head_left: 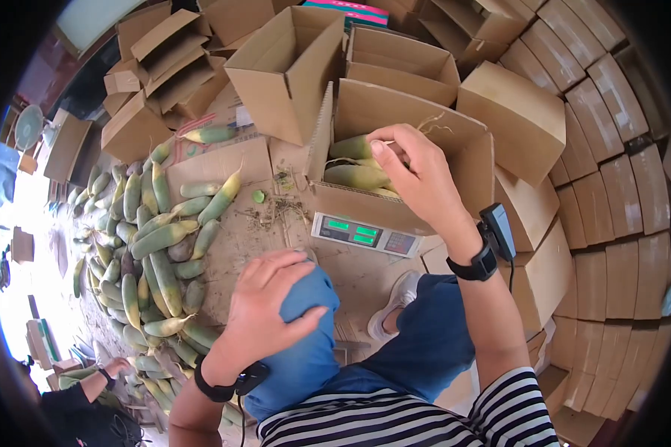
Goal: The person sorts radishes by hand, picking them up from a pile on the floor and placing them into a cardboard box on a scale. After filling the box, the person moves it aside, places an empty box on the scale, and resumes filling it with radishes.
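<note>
Brown cardboard boxes (610,201), taped shut, stand stacked in a tall wall along the right side. Next in size, a broad pile of green radishes (162,237) spreads over the floor at left, the roots lying every which way. An open carton (365,204) sits in front of the person, with several radishes (354,176) lying in its left part. The left hand (267,302) rests palm down on the bent left knee, fingers loosely stretched and thumb set wide of them. The right hand (417,167) hangs over the carton, forearm reaching forward from the elbow, back of the hand up, fingers bent and thumb close to the index finger; whether it touches the radish beneath is unclear. Under the carton's near edge, a scale (364,235) shows lit green displays. Another person's hand (116,366) is at the pile's near edge. Smallest, a round green piece (258,196) lies on the floor.
</note>
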A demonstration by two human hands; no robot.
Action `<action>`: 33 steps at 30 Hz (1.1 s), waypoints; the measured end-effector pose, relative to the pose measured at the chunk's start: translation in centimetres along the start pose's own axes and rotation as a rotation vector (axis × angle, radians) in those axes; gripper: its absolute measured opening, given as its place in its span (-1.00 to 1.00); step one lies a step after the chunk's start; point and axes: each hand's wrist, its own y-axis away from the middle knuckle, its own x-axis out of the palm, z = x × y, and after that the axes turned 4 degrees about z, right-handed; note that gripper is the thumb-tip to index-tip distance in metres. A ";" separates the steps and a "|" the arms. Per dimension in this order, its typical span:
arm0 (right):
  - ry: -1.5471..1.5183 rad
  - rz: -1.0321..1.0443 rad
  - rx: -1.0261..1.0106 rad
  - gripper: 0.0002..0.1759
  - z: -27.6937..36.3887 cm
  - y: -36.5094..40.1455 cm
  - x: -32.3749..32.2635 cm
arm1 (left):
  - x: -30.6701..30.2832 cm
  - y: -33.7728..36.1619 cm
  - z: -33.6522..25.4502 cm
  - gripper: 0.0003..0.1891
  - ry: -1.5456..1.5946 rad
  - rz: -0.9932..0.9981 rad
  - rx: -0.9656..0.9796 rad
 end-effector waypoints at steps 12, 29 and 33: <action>0.191 0.029 -0.055 -0.85 -0.9 0.9 -3.4 | -0.1 -0.5 -0.9 -0.51 -0.009 0.054 -0.010; 0.621 0.041 0.804 -0.34 -13.7 6.2 -14.1 | 5.1 -20.7 22.5 -0.46 0.058 0.295 -0.372; 0.495 -0.076 0.868 -0.60 -15.8 4.8 -12.6 | 3.7 -21.8 20.6 -0.54 0.100 0.404 -0.392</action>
